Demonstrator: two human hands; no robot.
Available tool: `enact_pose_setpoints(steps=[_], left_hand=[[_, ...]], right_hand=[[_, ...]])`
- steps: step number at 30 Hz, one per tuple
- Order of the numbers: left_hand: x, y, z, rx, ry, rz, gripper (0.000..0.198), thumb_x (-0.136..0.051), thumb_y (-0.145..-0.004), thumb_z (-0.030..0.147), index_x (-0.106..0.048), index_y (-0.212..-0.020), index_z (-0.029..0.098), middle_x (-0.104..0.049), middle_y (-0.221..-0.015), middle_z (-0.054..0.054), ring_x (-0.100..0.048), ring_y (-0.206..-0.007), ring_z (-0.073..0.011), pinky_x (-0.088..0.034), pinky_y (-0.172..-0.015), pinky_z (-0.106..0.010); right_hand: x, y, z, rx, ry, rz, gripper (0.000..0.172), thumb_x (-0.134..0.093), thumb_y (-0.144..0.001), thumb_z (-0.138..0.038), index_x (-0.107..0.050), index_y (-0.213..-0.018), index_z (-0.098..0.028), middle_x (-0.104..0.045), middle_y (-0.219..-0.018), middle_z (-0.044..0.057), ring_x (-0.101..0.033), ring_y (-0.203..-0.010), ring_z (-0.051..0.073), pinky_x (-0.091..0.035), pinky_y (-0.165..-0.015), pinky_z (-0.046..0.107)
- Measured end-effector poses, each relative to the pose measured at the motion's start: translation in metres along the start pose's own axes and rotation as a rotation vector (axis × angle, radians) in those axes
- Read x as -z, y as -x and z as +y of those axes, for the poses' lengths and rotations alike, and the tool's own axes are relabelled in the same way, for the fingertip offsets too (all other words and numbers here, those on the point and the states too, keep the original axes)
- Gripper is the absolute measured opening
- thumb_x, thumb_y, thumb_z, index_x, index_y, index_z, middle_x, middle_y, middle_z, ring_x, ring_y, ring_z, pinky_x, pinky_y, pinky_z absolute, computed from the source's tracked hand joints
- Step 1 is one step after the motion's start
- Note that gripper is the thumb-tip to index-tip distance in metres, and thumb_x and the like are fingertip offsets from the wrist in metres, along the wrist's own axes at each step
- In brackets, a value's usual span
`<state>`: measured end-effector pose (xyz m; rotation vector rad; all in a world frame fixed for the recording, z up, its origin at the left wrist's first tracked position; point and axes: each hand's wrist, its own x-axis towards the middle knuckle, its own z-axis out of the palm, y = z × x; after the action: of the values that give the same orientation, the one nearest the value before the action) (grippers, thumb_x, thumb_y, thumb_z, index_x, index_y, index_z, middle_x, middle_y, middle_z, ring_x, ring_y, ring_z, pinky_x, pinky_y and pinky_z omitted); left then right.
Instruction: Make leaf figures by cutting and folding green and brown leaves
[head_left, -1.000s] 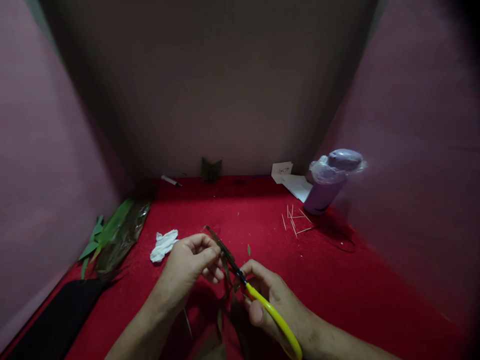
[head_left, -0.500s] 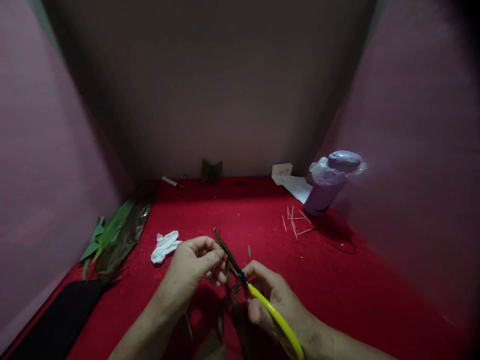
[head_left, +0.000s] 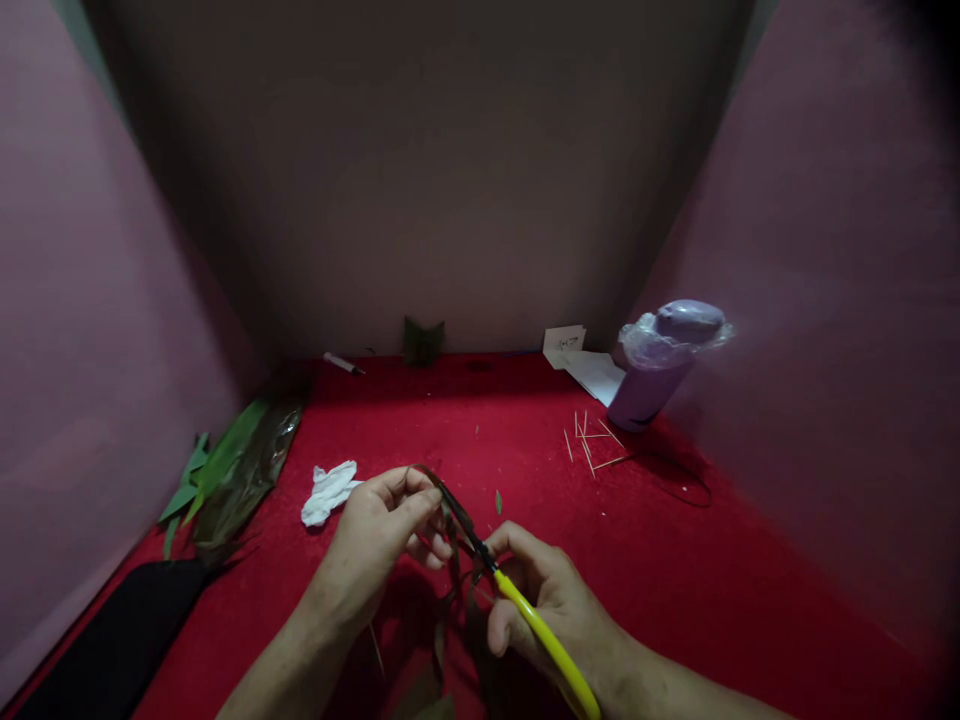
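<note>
My right hand [head_left: 547, 595] is closed around the yellow-handled scissors [head_left: 544, 630], whose dark blades point up and left. My left hand [head_left: 397, 520] pinches a thin strip of leaf [head_left: 426, 472] between thumb and fingertips. The strip curves over the fingers and lies along the scissor blades; whether it passes between them I cannot tell. Below the hands, darker leaf pieces [head_left: 427, 695] hang or lie near the bottom edge, partly in shadow. A thin stick [head_left: 376, 650] shows beside my left wrist.
At the left lie green leaves [head_left: 236, 450], dark plastic and a black object [head_left: 120, 640]. Crumpled white tissue [head_left: 330, 492] is beside my left hand. Toothpicks [head_left: 589, 445], a purple container [head_left: 649, 385] and white cards [head_left: 592, 375] are right. A syringe [head_left: 343, 363] and folded leaf [head_left: 424, 342] stand behind.
The leaf strip's upper end now bends in a curve toward my left fingers. My left hand has shifted slightly left, and the scissors' handle has moved a little inward.
</note>
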<state>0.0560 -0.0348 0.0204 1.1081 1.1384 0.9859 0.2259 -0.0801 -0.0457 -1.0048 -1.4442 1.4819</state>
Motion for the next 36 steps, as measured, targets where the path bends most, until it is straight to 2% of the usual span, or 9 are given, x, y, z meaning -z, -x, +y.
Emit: enact_pose_setpoints(steps=[4,9,12,16,23,28,32,36], left_hand=[[0.0,0.0,0.0,-0.017,-0.056,0.021,0.016,-0.059,-0.072,0.025,-0.053,-0.06,0.016,-0.06,-0.05,0.001,-0.059,-0.041,-0.0123,-0.047,-0.04,-0.021],[0.001,0.0,0.0,-0.015,-0.069,0.029,0.018,-0.058,-0.071,0.027,-0.052,-0.058,0.016,-0.061,-0.051,0.0,-0.058,-0.039,-0.0123,-0.045,-0.039,-0.021],[0.001,0.0,0.0,-0.012,-0.062,0.01,0.019,-0.058,-0.071,0.027,-0.053,-0.057,0.016,-0.061,-0.05,0.0,-0.058,-0.039,-0.0125,-0.045,-0.039,-0.021],[0.001,0.001,-0.001,-0.002,-0.055,-0.009,0.018,-0.059,-0.071,0.027,-0.053,-0.057,0.016,-0.061,-0.05,0.0,-0.058,-0.039,-0.0124,-0.045,-0.039,-0.022],[-0.001,0.002,-0.001,0.023,-0.042,-0.051,0.02,-0.061,-0.071,0.028,-0.055,-0.057,0.016,-0.06,-0.05,0.0,-0.056,-0.038,-0.0115,-0.045,-0.039,-0.022],[-0.002,0.002,-0.002,0.018,-0.026,-0.09,0.021,-0.06,-0.072,0.027,-0.053,-0.056,0.016,-0.057,-0.048,0.002,-0.055,-0.038,-0.0107,-0.044,-0.038,-0.021],[-0.002,0.003,-0.001,0.011,-0.02,-0.072,0.017,-0.06,-0.072,0.025,-0.053,-0.059,0.016,-0.057,-0.05,0.003,-0.056,-0.04,-0.0112,-0.047,-0.04,-0.022],[-0.001,0.003,-0.001,-0.007,0.015,-0.034,0.014,-0.06,-0.072,0.026,-0.053,-0.064,0.017,-0.058,-0.053,0.003,-0.055,-0.043,-0.0115,-0.05,-0.041,-0.025]], right_hand=[[0.0,0.001,-0.004,0.003,0.018,-0.006,0.04,-0.072,-0.065,-0.047,-0.053,-0.087,-0.02,-0.048,-0.062,-0.005,-0.04,-0.054,0.009,-0.031,-0.048,0.019],[0.0,0.002,-0.015,-0.003,0.039,-0.067,0.034,-0.072,-0.068,-0.036,-0.051,-0.088,-0.02,-0.045,-0.064,-0.006,-0.033,-0.054,0.007,-0.027,-0.046,0.019],[-0.001,0.003,-0.02,-0.001,0.054,-0.075,0.032,-0.072,-0.07,-0.034,-0.05,-0.088,-0.02,-0.046,-0.065,-0.006,-0.034,-0.055,0.008,-0.028,-0.048,0.019],[0.0,0.003,-0.022,0.023,0.079,-0.086,0.036,-0.072,-0.068,-0.04,-0.05,-0.09,-0.02,-0.05,-0.066,-0.005,-0.04,-0.056,0.008,-0.031,-0.049,0.02],[-0.001,0.002,-0.023,-0.006,0.068,-0.115,0.036,-0.067,-0.072,-0.045,-0.05,-0.093,-0.021,-0.052,-0.053,-0.007,-0.045,-0.046,0.009,-0.033,-0.047,0.021],[0.0,0.001,-0.018,0.014,0.018,-0.1,0.045,-0.064,-0.069,-0.057,-0.052,-0.095,-0.022,-0.055,-0.054,-0.006,-0.047,-0.047,0.01,-0.034,-0.049,0.022],[0.0,0.002,-0.015,0.036,0.042,-0.072,0.054,-0.059,-0.065,-0.066,-0.052,-0.092,-0.02,-0.054,-0.056,-0.005,-0.046,-0.049,0.01,-0.035,-0.051,0.023],[0.0,0.003,-0.012,0.029,0.071,-0.042,0.055,-0.057,-0.065,-0.068,-0.052,-0.092,-0.02,-0.053,-0.06,-0.004,-0.044,-0.05,0.01,-0.034,-0.051,0.023]])
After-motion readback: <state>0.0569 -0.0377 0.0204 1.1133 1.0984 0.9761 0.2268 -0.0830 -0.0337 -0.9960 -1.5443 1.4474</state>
